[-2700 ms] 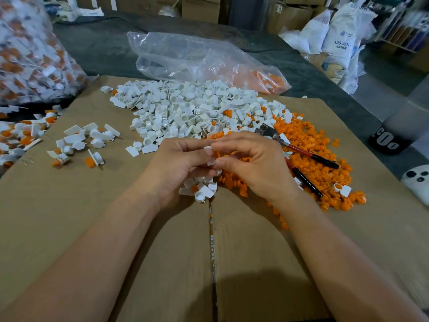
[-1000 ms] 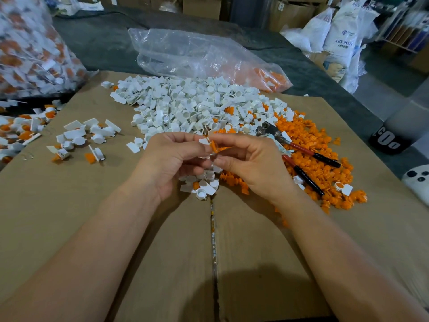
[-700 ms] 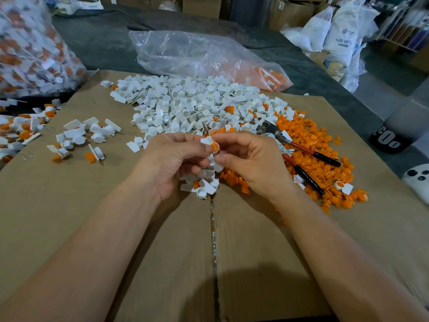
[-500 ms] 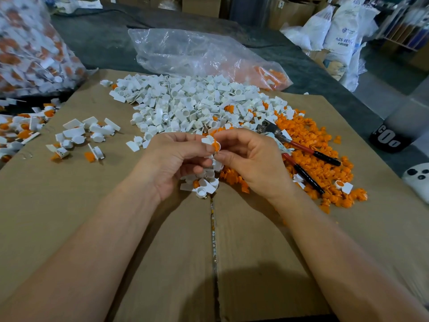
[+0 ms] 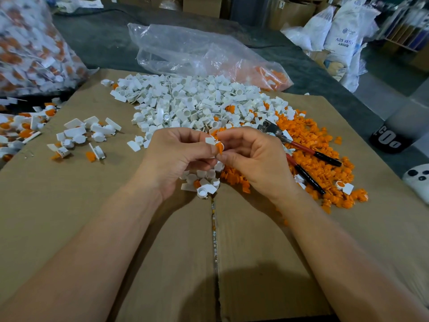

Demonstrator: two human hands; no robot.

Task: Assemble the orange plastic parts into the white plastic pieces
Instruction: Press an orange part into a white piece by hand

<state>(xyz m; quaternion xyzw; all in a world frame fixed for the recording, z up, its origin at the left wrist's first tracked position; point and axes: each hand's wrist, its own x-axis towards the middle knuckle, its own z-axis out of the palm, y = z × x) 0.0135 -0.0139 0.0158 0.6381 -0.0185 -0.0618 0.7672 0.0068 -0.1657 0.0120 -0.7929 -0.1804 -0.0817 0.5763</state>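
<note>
Orange part [image 5: 219, 148], pinched by right hand [image 5: 253, 159], may pop out if crooked; left hand [image 5: 176, 156] pinches white piece [image 5: 210, 140] at ten o'clock.

Head-worn, downward (seemingly close), over left hand [image 5: 176, 156]

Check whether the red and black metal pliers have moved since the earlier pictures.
No. The red and black metal pliers lie unmoved across the pile of orange plastic parts, lower handle tip beside the same white plastic tabbed piece.
</note>
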